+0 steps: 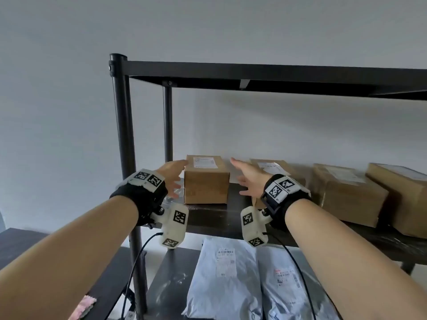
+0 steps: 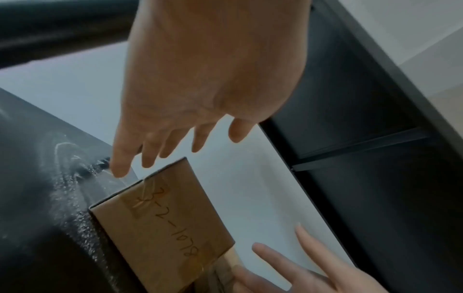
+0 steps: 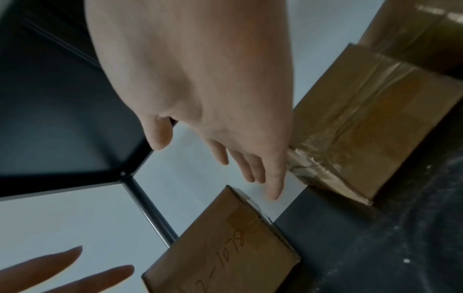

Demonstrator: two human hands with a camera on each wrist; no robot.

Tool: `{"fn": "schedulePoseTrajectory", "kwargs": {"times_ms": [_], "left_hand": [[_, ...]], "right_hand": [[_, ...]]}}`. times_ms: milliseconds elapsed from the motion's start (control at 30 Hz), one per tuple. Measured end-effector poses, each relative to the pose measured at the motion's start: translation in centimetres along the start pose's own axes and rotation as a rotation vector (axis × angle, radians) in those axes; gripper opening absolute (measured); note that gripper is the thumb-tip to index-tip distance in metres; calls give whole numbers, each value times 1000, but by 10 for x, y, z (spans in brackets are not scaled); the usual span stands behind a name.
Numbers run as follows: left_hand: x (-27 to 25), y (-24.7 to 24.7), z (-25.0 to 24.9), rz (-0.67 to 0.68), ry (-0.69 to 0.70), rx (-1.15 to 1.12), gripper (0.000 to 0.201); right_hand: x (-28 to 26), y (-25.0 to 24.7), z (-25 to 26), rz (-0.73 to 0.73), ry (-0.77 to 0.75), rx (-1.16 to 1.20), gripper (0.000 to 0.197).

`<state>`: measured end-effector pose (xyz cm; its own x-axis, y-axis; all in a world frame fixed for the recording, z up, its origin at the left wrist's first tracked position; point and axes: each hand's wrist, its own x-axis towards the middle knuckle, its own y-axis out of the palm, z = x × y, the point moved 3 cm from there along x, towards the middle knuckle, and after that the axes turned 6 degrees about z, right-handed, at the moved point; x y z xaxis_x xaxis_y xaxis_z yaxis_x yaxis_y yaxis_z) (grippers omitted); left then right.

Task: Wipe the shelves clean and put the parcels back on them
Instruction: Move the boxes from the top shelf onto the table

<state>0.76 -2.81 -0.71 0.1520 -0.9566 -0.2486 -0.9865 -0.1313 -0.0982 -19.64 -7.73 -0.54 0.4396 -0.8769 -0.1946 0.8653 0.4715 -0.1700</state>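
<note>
Head view: cardboard parcel sits between both spread, empty hands, untouched.

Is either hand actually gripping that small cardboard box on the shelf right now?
No: the left hand and right hand flank the small cardboard box with fingers spread open, gripping nothing.
</note>
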Motion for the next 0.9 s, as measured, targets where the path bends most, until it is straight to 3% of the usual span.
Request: {"fn": "schedulePoseTrajectory", "kwargs": {"times_ms": [167, 500, 567, 633, 733, 900], "left_hand": [[33, -6, 0, 22, -62, 16, 48], [65, -1, 0, 31, -87, 0, 24], [65, 0, -1, 16, -79, 0, 9], [63, -1, -4, -16, -73, 5, 3], [57, -6, -7, -30, -73, 12, 11], [37, -5, -9, -44, -13, -28, 8]], "right_hand": [[40, 0, -1, 17, 78, 80, 81], [88, -1, -6, 59, 167, 191, 59], [93, -3, -9, 48, 170, 191, 59], [90, -1, -6, 66, 159, 191, 55], [87, -3, -1, 87, 110, 207, 39], [66, -4, 6, 69, 19, 200, 28]]}}
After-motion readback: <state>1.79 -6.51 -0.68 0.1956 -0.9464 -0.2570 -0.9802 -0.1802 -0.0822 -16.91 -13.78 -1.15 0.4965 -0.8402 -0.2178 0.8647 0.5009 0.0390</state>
